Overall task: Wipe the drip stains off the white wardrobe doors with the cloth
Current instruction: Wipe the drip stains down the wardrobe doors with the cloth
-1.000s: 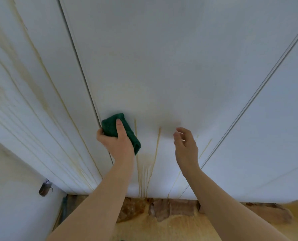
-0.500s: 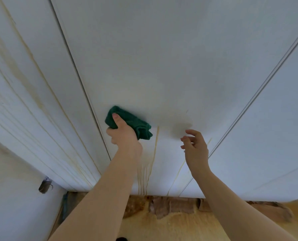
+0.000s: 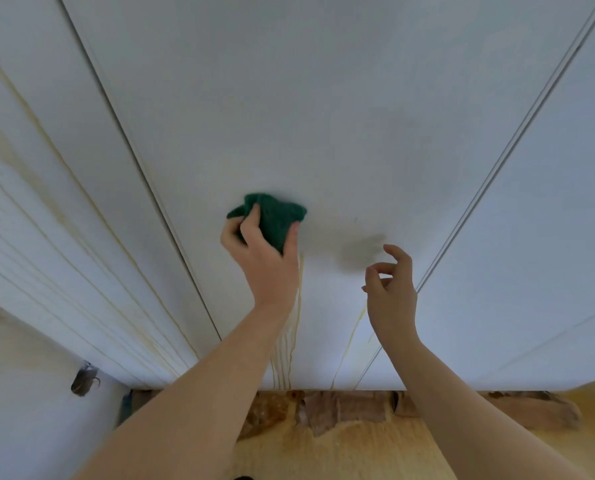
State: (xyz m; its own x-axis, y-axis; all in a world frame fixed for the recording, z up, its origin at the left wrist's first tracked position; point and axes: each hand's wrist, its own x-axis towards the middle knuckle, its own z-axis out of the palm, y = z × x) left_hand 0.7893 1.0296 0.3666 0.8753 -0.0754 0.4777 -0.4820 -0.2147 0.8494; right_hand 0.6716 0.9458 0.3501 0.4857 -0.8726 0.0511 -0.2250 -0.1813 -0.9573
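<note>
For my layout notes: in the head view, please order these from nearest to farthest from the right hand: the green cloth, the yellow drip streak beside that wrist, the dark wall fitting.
1. yellow drip streak, just left of the right hand, by its wrist.
2. green cloth, up-left, gripped by the left hand.
3. dark wall fitting, far lower left.

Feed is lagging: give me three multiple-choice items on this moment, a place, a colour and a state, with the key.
1. Where is the cloth? A on the floor; B against the middle door; C on the left door.
2. What colour is it? A green; B white; C red.
3. The right hand: A grips the cloth; B holds nothing; C rests on the floor.
Key: 1 B, the left hand presses it to that door; 2 A, dark green; 3 B, its fingers are loosely curled and empty.
</note>
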